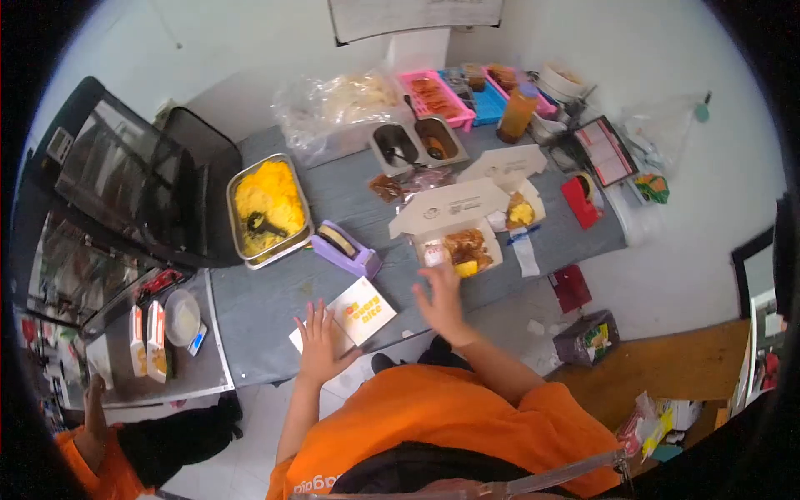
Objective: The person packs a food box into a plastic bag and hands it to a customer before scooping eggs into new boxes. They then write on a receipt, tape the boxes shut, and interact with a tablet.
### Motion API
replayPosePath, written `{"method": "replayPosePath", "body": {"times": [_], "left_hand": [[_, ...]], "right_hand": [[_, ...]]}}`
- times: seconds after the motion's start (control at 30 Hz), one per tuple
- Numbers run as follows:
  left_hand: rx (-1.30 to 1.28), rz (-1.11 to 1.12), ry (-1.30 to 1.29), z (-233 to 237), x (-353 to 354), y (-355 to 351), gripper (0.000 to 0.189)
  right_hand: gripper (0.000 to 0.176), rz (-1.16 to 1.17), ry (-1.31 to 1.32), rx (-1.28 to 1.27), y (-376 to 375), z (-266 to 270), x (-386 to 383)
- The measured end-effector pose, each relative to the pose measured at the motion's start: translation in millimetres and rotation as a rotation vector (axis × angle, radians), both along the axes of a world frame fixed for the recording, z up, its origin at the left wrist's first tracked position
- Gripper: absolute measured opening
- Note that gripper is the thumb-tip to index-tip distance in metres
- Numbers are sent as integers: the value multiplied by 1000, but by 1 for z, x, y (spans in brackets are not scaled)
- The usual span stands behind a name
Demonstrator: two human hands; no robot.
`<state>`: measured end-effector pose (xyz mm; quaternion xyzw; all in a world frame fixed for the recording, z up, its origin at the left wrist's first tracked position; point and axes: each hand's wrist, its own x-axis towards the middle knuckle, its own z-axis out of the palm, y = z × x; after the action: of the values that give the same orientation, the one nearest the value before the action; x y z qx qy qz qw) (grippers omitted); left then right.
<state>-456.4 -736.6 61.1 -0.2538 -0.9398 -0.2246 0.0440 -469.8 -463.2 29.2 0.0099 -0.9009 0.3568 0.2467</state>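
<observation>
My left hand (321, 346) lies flat with fingers spread on the left part of a white printed food box (364, 311) with red and yellow lettering, near the table's front edge. My right hand (442, 307) hovers at the front of an open food box (492, 252), fingers apart and nothing held. Inside that box are browned meat (467, 247), a yellow piece (466, 268) and a small white-wrapped item. Its lid (450, 208) stands raised behind it. Behind to the right, a second open box (534, 202) holds yellow and brown food.
A purple tape dispenser (357, 261) stands beside a metal tray (305, 237) of yellow rice with a dark scoop. Metal containers (390, 171), a pink basket (463, 119) and a sauce bottle (518, 115) line the back. A red box (578, 204) is right; another person's hand (96, 396) shows far left.
</observation>
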Motion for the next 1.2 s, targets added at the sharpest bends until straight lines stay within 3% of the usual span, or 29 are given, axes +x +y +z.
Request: {"method": "replayPosePath", "body": {"times": [0.03,0.1,0.13,0.2,0.23,0.27,0.3,0.33,0.4,0.43,0.53,0.6,0.63,0.7,0.77,0.87,0.9,0.93,0.97,1.0,1.03,1.07,1.1,1.17,1.2], "left_hand": [[10,-14,-5,-1,-2,10,83],[209,-82,66,0,-10,37,63],[286,-125,67,13,-12,60,46],[386,-242,-19,7,-21,101,45],[422,-229,-95,7,-25,124,46],[424,-220,-85,-4,-31,143,46],[529,-68,-208,-27,-42,164,46],[636,89,-331,-50,-52,182,47],[583,314,-393,-80,-75,204,49],[539,249,-304,-92,-81,205,49],[380,325,-452,-65,-60,212,49],[439,387,-422,-62,-36,216,50],[551,490,-494,-58,-23,218,53],[663,619,-563,-37,-6,226,57],[181,675,431,-4,-7,240,65],[192,582,517,30,-34,238,70],[183,594,520,31,-37,233,70],[246,543,242,30,-40,223,69],[308,484,-34,29,-44,215,68],[304,486,-27,28,-44,210,68],[89,387,-168,24,-39,207,66],[-126,281,-311,16,-30,207,63],[-72,337,-234,-5,-19,211,62],[174,460,-158,-43,0,231,57],[170,456,-162,-50,-1,239,57]], "right_hand": [[38,-94,41,71,28,4,-1],[40,-394,4,172,77,13,-4],[40,-399,5,174,103,6,-6],[35,-481,-143,-18,143,-15,-14],[35,-475,-136,-18,155,-21,-15],[33,-322,-316,-108,163,-22,-17],[32,-161,-497,-193,172,-24,-19],[32,-144,-494,-184,178,-30,-20],[29,-67,-338,-141,186,-52,-17],[29,-16,-273,-105,190,-54,-14],[30,108,-233,-96,204,-44,-8],[38,317,-596,-231,217,-30,-9],[55,248,-412,-154,219,-33,-9],[67,103,-56,96,212,8,-21],[80,137,63,137,205,40,-45],[74,331,-7,39,204,54,-79],[63,373,-32,115,209,53,-85],[63,382,-29,108,216,52,-84],[55,545,-252,142,224,50,-81],[48,703,-475,178,229,47,-76],[48,704,-471,176,230,38,-66],[47,668,-303,176,231,23,-49],[45,629,-136,175,230,9,-37],[48,537,-121,150,220,-13,-21],[51,444,-100,129,211,-15,-17]]}}
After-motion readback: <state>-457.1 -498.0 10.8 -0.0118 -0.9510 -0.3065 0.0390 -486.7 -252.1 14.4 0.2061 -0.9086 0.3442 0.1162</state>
